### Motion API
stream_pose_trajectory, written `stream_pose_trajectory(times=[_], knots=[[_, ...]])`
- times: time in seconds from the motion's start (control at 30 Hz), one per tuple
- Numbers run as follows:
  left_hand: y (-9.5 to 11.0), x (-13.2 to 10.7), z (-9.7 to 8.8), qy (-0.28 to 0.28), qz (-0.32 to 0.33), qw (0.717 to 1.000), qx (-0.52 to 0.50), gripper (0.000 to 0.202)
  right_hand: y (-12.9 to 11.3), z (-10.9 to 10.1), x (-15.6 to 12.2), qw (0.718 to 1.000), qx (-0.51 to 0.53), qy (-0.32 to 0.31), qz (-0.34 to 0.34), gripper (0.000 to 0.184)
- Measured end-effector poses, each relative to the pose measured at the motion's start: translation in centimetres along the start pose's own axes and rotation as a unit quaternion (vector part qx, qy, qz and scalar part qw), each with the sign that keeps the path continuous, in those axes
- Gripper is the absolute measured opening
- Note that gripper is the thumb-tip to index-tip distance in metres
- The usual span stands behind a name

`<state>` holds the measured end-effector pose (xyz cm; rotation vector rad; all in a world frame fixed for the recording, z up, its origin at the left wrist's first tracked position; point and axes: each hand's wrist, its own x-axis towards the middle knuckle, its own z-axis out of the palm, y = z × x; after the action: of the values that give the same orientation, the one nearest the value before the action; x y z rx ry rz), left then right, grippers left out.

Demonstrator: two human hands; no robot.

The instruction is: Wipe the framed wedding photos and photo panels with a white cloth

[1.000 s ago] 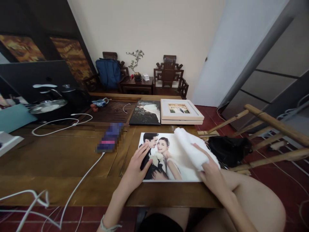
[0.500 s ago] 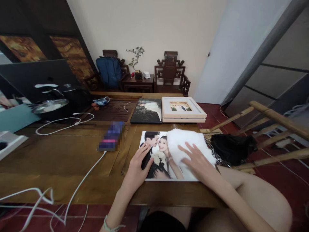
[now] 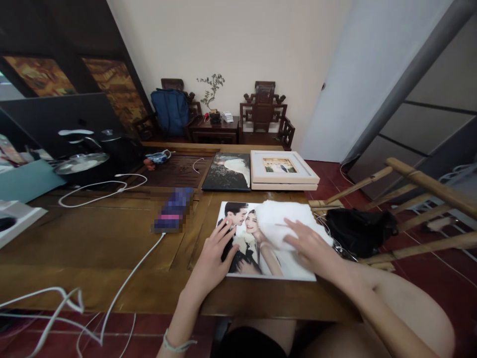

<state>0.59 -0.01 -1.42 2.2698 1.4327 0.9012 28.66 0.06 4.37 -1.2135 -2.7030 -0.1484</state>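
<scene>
A glossy wedding photo panel (image 3: 249, 254) lies flat at the table's front edge. Across its upper right part is spread a fluffy white cloth (image 3: 276, 215), which hides that portion of the picture. My left hand (image 3: 215, 252) lies on the panel's left side, fingers stretched out and apart. On top of the cloth rests my right hand (image 3: 315, 247), its fingers extended and slightly blurred. Just behind the panel are a dark photo panel (image 3: 226, 171) and a pale wooden picture frame (image 3: 257, 176) that sits on another frame.
A phone (image 3: 172, 210) with a white cable (image 3: 128, 281) lies to the left on the wooden table (image 3: 93, 243). A lidded pot (image 3: 84, 164) and a kettle (image 3: 117, 146) stand farther left. At the right are a bamboo chair (image 3: 421, 184) and a black bag (image 3: 357, 229).
My right hand has shifted slightly over the cloth, and its fingers are less spread. The cloth has drawn up from the panel's lower right corner. My left hand stays in place.
</scene>
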Motion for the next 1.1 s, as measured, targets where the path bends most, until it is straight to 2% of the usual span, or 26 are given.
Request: stream_pose_trajectory(times=[0.17, 0.27, 0.37, 0.47, 0.57, 0.67, 0.73, 0.83, 0.97, 1.1], knots=[[0.1, 0.0, 0.0, -0.003, -0.003, 1.0, 0.004, 0.041, 4.6, 0.6, 5.5, 0.999, -0.007, -0.031, 0.041, 0.061], [0.3, -0.1, 0.1, 0.0, -0.008, 1.0, -0.004, 0.04, 4.9, 1.1, 5.6, 0.999, -0.009, -0.03, 0.043, 0.061], [0.3, -0.1, 0.2, 0.014, -0.005, 1.0, -0.01, 0.04, 2.5, 1.9, 2.4, 0.999, -0.025, -0.005, 0.022, 0.055], [0.2, -0.2, 0.4, 0.032, -0.001, 0.999, -0.013, 0.038, -1.9, 2.0, -2.3, 0.999, -0.021, 0.047, -0.017, 0.037], [0.1, -0.1, 0.7, 0.045, 0.002, 0.999, -0.012, 0.037, -6.0, 1.1, -6.1, 0.996, 0.008, 0.071, -0.046, 0.021], [-0.1, 0.1, 0.8, 0.05, 0.008, 0.999, -0.012, 0.036, -7.3, -0.3, -7.7, 0.996, 0.027, 0.053, -0.072, 0.019], [-0.1, 0.3, 0.9, 0.05, 0.013, 0.999, -0.012, 0.037, -6.3, -0.8, -7.5, 0.996, 0.039, 0.038, -0.072, 0.024], [-0.1, 0.6, 0.9, 0.049, 0.019, 0.999, -0.014, 0.038, -3.1, -0.4, -5.8, 0.997, 0.056, 0.029, -0.049, 0.036], [-0.1, 0.9, 0.8, 0.044, 0.007, 0.999, -0.018, 0.037, 1.4, 0.9, -1.7, 0.999, 0.048, 0.015, -0.015, 0.047], [-0.1, 1.0, 0.7, 0.036, -0.002, 0.999, -0.019, 0.037, 4.4, 1.5, 3.2, 0.999, 0.027, -0.011, 0.018, 0.062]])
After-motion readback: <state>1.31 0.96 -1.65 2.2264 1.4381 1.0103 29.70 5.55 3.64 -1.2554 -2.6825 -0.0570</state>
